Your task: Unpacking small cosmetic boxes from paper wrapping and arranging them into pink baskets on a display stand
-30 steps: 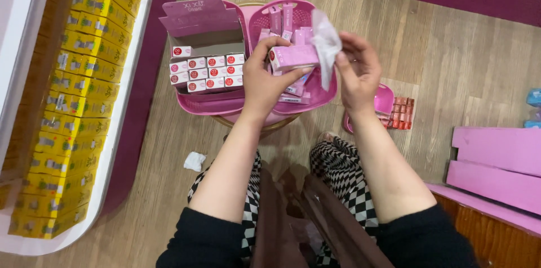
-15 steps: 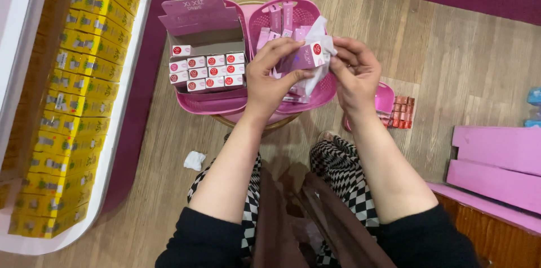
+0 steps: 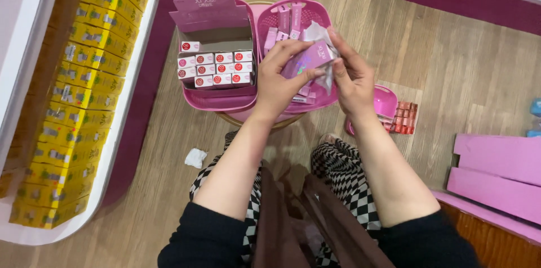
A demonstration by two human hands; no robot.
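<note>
Holding slim pink box (image 3: 309,59), shiny face | left hand (image 3: 277,79) grip on it | right hand (image 3: 352,79) pinching white wrap (image 3: 318,34)

A small pink carton (image 3: 309,58) sits at the centre, gripped between both hands. At nine o'clock from it, an open pink display box (image 3: 217,48) holds rows of white-and-red-ended cartons. Yellow boxes (image 3: 84,76) line the far nine o'clock shelf. Red-orange packs (image 3: 404,117) lie at four o'clock.
</note>
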